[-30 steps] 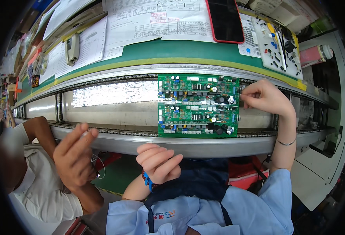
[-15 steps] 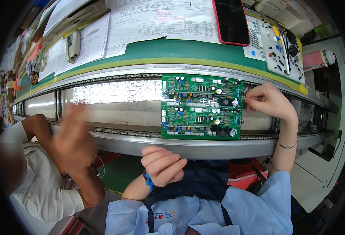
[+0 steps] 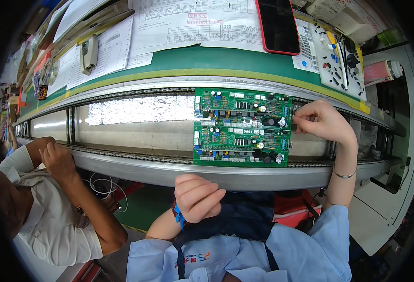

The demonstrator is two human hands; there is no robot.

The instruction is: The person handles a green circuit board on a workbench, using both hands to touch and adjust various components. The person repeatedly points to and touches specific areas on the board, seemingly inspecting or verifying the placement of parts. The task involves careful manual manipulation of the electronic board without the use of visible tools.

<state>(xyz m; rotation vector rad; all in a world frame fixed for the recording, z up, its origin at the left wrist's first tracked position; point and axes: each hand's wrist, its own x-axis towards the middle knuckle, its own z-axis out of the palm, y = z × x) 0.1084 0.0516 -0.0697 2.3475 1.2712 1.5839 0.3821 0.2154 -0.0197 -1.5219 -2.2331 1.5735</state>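
Observation:
A green circuit board (image 3: 242, 128), crowded with capacitors, white connectors and other parts in two similar halves, lies across the rails of a conveyor. At its right edge is my right hand (image 3: 322, 120), thumb and fingers pinched together. The fingertips are at or very near the board's edge; whether they grip it or a small part, I cannot make out. My left hand (image 3: 197, 198) is curled closed below the board, in front of the near metal rail (image 3: 145, 173). Its palm is hidden, and nothing sticks out of the fingers.
A co-worker's hand (image 3: 59, 162) is by the near rail at left. Beyond the conveyor are printed papers (image 3: 197, 33), a red-edged phone (image 3: 278, 26), and a white tray (image 3: 327, 70) with small components and tweezers. A shiny foil strip (image 3: 141, 110) lies between the rails.
The co-worker's blurred hand has moved left and back from over the conveyor to beside the near rail. My own hands and the board have hardly moved.

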